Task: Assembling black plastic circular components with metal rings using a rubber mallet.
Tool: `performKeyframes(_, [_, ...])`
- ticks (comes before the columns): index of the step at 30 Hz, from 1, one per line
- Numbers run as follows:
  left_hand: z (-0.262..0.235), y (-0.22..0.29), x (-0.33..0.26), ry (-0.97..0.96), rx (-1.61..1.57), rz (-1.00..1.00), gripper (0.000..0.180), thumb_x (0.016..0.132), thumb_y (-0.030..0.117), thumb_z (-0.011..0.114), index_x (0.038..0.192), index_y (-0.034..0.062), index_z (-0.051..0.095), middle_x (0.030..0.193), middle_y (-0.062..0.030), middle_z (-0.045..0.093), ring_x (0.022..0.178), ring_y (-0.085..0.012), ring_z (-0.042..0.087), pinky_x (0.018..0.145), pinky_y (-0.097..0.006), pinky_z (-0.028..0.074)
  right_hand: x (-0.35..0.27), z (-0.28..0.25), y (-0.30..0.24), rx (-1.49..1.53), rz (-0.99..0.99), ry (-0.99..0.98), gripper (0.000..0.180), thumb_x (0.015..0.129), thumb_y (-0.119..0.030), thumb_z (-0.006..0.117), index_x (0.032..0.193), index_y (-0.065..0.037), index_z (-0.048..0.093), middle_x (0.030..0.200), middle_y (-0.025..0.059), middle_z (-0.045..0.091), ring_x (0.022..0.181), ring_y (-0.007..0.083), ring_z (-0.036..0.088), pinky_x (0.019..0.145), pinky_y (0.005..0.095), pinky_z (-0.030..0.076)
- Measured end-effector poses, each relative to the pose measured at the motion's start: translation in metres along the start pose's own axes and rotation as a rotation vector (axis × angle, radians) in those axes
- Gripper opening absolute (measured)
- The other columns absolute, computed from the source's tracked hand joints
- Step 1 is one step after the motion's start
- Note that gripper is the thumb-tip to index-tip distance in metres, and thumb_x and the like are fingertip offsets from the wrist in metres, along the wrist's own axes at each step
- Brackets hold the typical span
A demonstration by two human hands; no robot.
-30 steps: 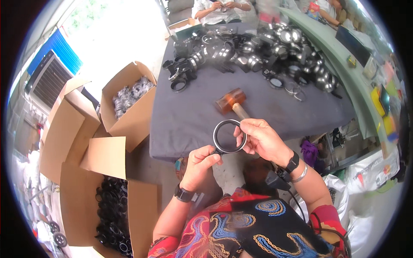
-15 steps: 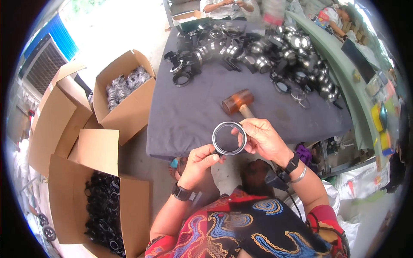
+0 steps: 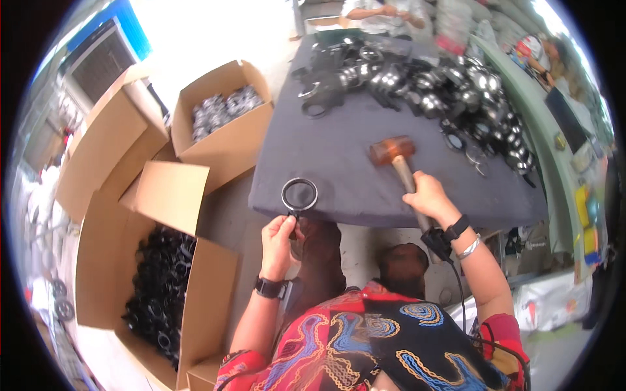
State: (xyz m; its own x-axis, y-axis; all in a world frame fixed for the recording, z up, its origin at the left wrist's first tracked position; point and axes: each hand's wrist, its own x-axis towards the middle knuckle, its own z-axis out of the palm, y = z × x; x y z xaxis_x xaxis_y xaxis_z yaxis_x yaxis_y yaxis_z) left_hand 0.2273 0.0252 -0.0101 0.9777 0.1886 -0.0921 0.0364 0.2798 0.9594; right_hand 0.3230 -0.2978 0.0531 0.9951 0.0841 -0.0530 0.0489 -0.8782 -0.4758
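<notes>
My left hand [image 3: 278, 244] pinches a black-and-silver ring [image 3: 300, 193] by its short lower tab. The ring stands up over the near edge of the grey-covered table [image 3: 326, 156], its middle open. To the right, my right hand [image 3: 430, 197] is closed around the wooden handle of a mallet [image 3: 391, 150], whose brown head points away from me over the cloth. Farther back lies a pile of black and silver rings [image 3: 424, 85], somewhat blurred.
On the left stand an open cardboard box [image 3: 215, 283] of black rings and another box [image 3: 225, 146] of silvery parts. A person [image 3: 391, 13] works across the table. A pale green bench [image 3: 521, 124] runs along the right. A cable [image 3: 462, 287] hangs by my right wrist.
My right hand has let go of the ring and taken hold of the mallet handle. The left hand has carried the ring leftward. The whole view has shifted a little.
</notes>
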Motion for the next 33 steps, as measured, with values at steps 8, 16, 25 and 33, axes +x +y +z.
performKeyframes(8, [-0.036,-0.034,0.023,0.075,-0.078,-0.019,0.022,0.093,0.016,0.057,0.075,0.0036,0.059,0.067,-0.0044,0.060,0.057,-0.0094,0.053,0.050,-0.023,0.042,-0.011,-0.017,-0.068,0.864,-0.128,-0.218,0.037,0.082,0.001,0.058,0.118,0.004,0.050,0.089,0.0065,0.058,0.061,0.0063,0.055,0.057,0.0185,0.048])
performKeyframes(16, [-0.030,-0.032,0.029,0.079,-0.025,-0.059,0.021,0.094,0.019,0.057,0.077,0.0054,0.059,0.066,-0.0027,0.060,0.058,-0.0086,0.056,0.048,-0.021,0.040,-0.008,0.046,-0.106,0.073,-0.601,-0.069,0.074,0.082,-0.006,0.061,0.148,-0.022,0.031,0.080,0.0172,0.055,0.072,0.0360,0.057,0.070,0.0436,0.047])
performKeyframes(25, [-0.035,-0.030,0.026,0.053,-0.003,0.000,0.021,0.093,0.021,0.059,0.078,0.0055,0.060,0.069,-0.0021,0.061,0.060,-0.0062,0.053,0.048,-0.019,0.033,0.001,0.015,-0.152,0.444,-0.642,0.306,0.074,0.080,0.001,0.061,0.147,-0.014,0.033,0.097,0.0194,0.064,0.081,0.0362,0.062,0.077,0.0385,0.050])
performKeyframes(33, [-0.036,-0.023,0.030,0.045,0.015,-0.104,0.022,0.093,0.020,0.057,0.078,0.0052,0.060,0.069,-0.0026,0.061,0.061,-0.0064,0.054,0.049,-0.020,0.036,0.026,0.028,-0.152,0.317,-0.694,0.072,0.073,0.080,0.003,0.056,0.148,-0.014,0.033,0.132,0.0206,0.054,0.109,0.0206,0.061,0.092,0.0305,0.046])
